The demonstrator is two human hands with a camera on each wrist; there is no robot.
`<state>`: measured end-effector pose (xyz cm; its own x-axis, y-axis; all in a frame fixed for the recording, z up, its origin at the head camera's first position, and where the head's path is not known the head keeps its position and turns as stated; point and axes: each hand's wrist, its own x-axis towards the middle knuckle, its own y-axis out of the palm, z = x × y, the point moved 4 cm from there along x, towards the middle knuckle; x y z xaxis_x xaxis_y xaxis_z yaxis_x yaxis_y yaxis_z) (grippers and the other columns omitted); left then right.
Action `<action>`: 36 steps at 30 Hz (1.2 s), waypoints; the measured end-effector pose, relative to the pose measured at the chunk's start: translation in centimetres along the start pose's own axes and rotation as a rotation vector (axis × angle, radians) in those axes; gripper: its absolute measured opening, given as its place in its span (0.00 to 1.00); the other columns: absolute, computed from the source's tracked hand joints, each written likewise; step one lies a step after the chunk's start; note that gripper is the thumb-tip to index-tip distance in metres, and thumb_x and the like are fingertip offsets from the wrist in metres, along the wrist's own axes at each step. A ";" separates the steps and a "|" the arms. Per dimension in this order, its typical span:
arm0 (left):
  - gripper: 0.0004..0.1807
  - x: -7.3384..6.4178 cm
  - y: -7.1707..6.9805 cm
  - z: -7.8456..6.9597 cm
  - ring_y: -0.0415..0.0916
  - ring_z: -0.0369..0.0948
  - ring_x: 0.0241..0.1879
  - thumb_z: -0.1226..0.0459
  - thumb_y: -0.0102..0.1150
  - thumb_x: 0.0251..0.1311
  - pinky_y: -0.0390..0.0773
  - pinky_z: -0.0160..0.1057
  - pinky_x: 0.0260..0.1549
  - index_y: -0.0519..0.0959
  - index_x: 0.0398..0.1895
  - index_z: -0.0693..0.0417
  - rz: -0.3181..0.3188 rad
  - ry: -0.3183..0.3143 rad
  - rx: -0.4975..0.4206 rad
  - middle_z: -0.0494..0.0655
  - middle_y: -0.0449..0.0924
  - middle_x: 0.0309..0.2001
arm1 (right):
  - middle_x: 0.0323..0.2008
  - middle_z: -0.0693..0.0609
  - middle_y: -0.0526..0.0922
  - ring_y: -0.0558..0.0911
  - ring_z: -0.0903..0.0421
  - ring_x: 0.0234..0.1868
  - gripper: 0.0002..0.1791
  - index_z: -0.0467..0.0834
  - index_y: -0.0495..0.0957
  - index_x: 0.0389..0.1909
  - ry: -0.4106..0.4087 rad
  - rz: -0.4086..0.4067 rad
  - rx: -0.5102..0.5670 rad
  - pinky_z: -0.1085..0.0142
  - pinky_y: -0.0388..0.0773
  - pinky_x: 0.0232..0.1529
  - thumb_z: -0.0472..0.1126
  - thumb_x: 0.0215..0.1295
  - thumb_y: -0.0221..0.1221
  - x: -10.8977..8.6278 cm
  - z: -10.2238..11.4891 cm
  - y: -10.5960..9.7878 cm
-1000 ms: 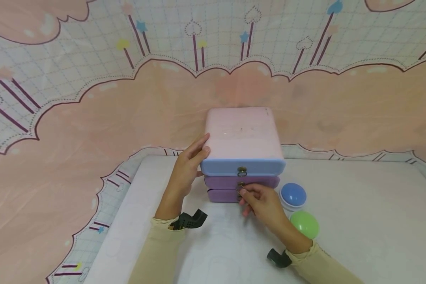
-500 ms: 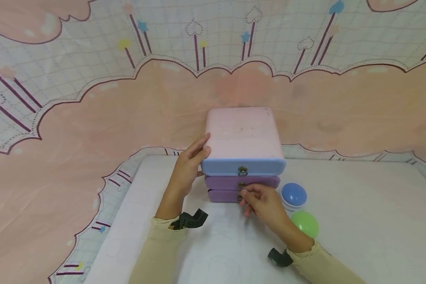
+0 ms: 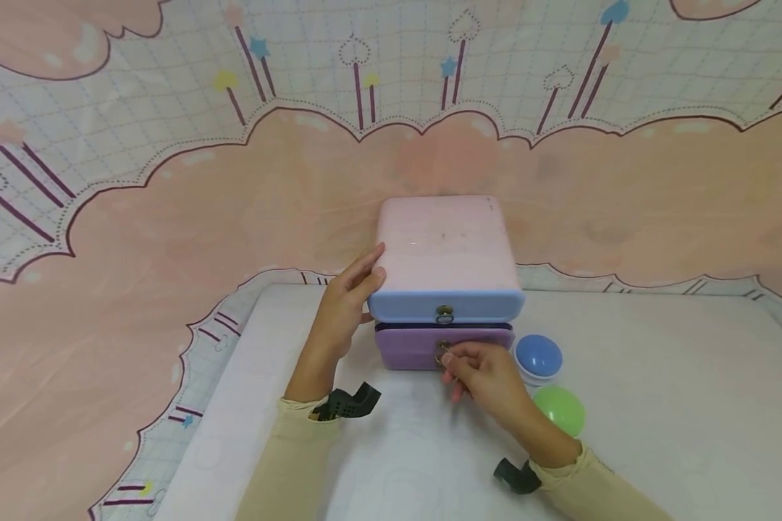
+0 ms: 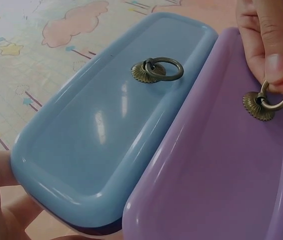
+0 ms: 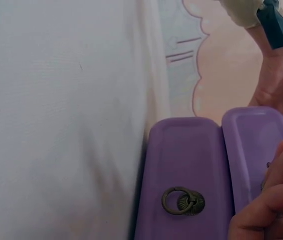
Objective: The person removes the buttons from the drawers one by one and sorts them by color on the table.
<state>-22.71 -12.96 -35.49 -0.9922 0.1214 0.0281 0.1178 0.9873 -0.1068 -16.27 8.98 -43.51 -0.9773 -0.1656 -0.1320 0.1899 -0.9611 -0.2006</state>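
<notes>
A small chest with a pink top point(image 3: 446, 246) stands on the table, its blue upper drawer point(image 3: 404, 307) closed. My right hand point(image 3: 485, 373) pinches the metal ring pull point(image 4: 278, 97) of the purple middle drawer point(image 3: 407, 349), which sticks out slightly beneath a dark gap. In the right wrist view, the purple bottom drawer point(image 5: 181, 155) shows its own ring point(image 5: 176, 201), untouched. My left hand point(image 3: 342, 311) presses on the chest's left side with mostly straight fingers, the thumb by the top front corner. What the middle drawer contains is hidden.
To the right of the chest sits a round blue-topped object with a white base point(image 3: 539, 357). Nearer me, a round green object point(image 3: 560, 410) is partly behind my right wrist. A patterned cloth point(image 3: 287, 195) hangs behind the white table point(image 3: 678, 376).
The middle drawer has slid out a little towards me, with my right hand on its ring. A dark gap has appeared above it, and the bottom drawer's front is now covered in the head view.
</notes>
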 end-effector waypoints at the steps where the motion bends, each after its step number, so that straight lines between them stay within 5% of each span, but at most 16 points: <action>1: 0.27 0.0 0.0 0.0 0.64 0.49 0.75 0.51 0.56 0.74 0.75 0.70 0.55 0.69 0.74 0.30 0.000 -0.002 -0.001 0.34 0.57 0.79 | 0.25 0.49 0.86 0.83 0.54 0.20 0.11 0.33 0.83 0.42 -0.001 0.001 0.003 0.71 0.67 0.19 0.39 0.73 0.60 0.0 0.0 0.0; 36: 0.27 0.2 0.0 0.3 0.65 0.52 0.74 0.50 0.54 0.74 0.77 0.69 0.53 0.68 0.75 0.28 0.009 0.025 0.019 0.34 0.57 0.80 | 0.25 0.47 0.87 0.83 0.54 0.18 0.16 0.31 0.84 0.41 -0.024 0.076 -0.020 0.71 0.72 0.20 0.43 0.70 0.64 -3.2 -0.9 0.8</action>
<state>-22.92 -12.95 -35.77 -0.9898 0.1328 0.0523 0.1254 0.9841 -0.1261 -12.89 8.90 -44.13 -0.9618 -0.2437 -0.1244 0.2656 -0.9410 -0.2099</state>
